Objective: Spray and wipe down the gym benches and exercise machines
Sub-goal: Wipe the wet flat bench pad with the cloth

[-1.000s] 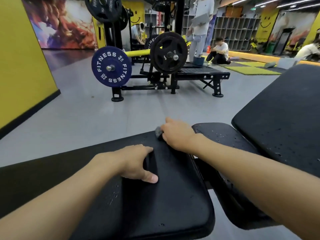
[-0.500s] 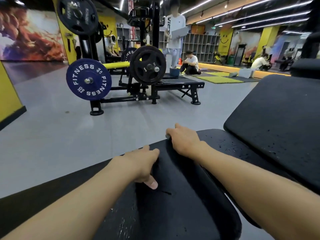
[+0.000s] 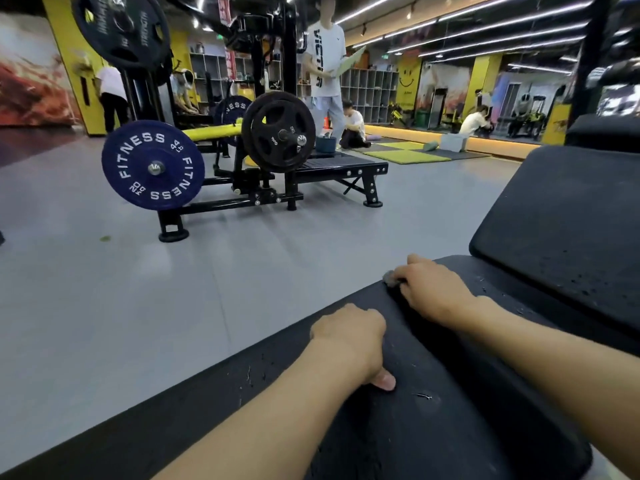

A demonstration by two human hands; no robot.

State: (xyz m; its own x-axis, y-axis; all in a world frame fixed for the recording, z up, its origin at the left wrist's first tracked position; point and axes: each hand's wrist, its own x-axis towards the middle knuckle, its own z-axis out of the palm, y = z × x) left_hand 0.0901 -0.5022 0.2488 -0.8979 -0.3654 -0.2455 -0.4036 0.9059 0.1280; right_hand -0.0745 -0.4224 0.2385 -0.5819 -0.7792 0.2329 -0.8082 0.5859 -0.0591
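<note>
A black padded bench seat (image 3: 450, 420) fills the lower part of the head view, with small wet specks on it. My left hand (image 3: 349, 337) rests on the pad, fingers curled over its far edge and thumb pressed flat. My right hand (image 3: 429, 289) is closed on a small grey cloth (image 3: 390, 277), pressed at the far edge of the seat where it meets the gap. The tilted black backrest pad (image 3: 561, 237) rises at the right, dotted with droplets.
A plate-loaded machine (image 3: 263, 188) with a blue FITNESS plate (image 3: 152, 164) and a black plate (image 3: 278, 131) stands ahead on the grey floor (image 3: 104, 289). A person (image 3: 323, 71) stands behind it; others sit near green mats (image 3: 405, 155).
The camera has tilted up and swung, so the bench sits lower in view. My right hand with the cloth has stayed at the seat's far edge; my left hand keeps its place on the pad.
</note>
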